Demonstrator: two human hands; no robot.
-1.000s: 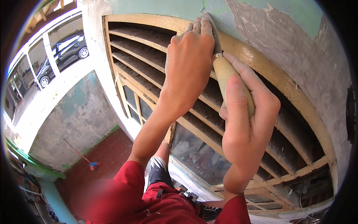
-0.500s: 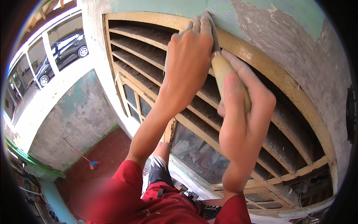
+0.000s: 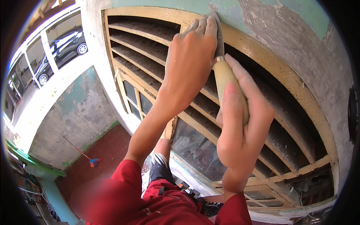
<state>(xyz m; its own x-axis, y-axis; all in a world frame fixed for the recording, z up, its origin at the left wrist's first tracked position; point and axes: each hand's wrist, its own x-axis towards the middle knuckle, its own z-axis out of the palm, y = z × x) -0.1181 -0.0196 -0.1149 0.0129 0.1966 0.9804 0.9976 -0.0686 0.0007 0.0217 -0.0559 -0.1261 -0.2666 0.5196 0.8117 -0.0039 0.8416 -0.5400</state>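
Note:
My right hand (image 3: 245, 116) is wrapped around the pale yellowish handle of a scraper (image 3: 228, 84), with the thumb laid along its near side. The narrow metal blade points up and away, its tip at the wall just above the wooden frame (image 3: 270, 54). Against the blade's left side press the fingertips of my left hand (image 3: 193, 62), whose palm is hidden from view. Green paint (image 3: 232, 11) covers the wall around the tip, and a bare grey patch (image 3: 270, 26) with a ragged edge lies to its right.
Below the frame's arch run several dusty wooden slats (image 3: 146, 47), above glass panes (image 3: 198, 146). A low weathered wall (image 3: 75, 120) and a broom (image 3: 93, 162) on red floor tiles are at left. A dark car (image 3: 62, 50) stands beyond.
The scraper and my right hand have shifted slightly down toward me. My left fingers have moved a little right with the blade and still press on it.

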